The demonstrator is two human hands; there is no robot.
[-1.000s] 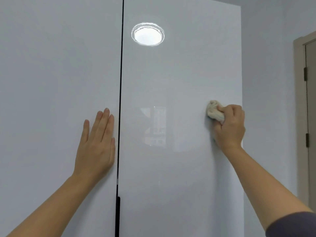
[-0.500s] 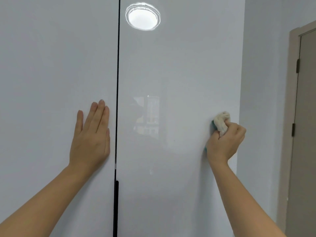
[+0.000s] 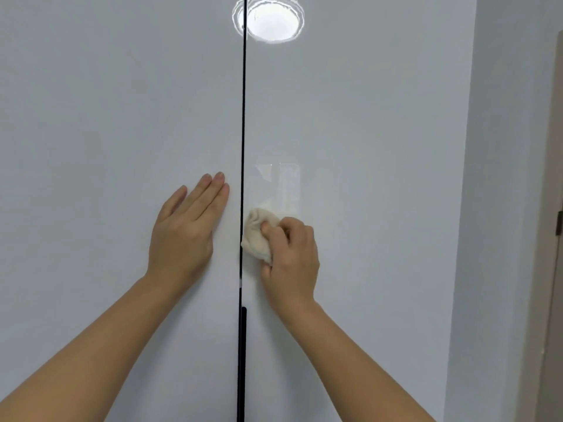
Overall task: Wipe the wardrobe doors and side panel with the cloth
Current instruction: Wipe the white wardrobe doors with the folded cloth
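Two glossy white wardrobe doors fill the view, the left door [image 3: 106,123] and the right door [image 3: 371,132], split by a thin dark gap. My left hand [image 3: 185,229] lies flat on the left door, fingers together, just beside the gap. My right hand [image 3: 289,257] grips a bunched cream cloth [image 3: 257,236] and presses it against the right door at its left edge, touching the gap. The two hands are close together at the same height.
A black strip handle [image 3: 242,339] runs down the gap below the hands. A ceiling lamp's reflection [image 3: 271,21] shows at the top. A pale wall [image 3: 502,178] lies to the right of the wardrobe, with a door frame [image 3: 551,269] at the far right edge.
My right hand has swept the cloth from the right door's right edge leftward across to the centre gap. My left hand stays flat on the left door.
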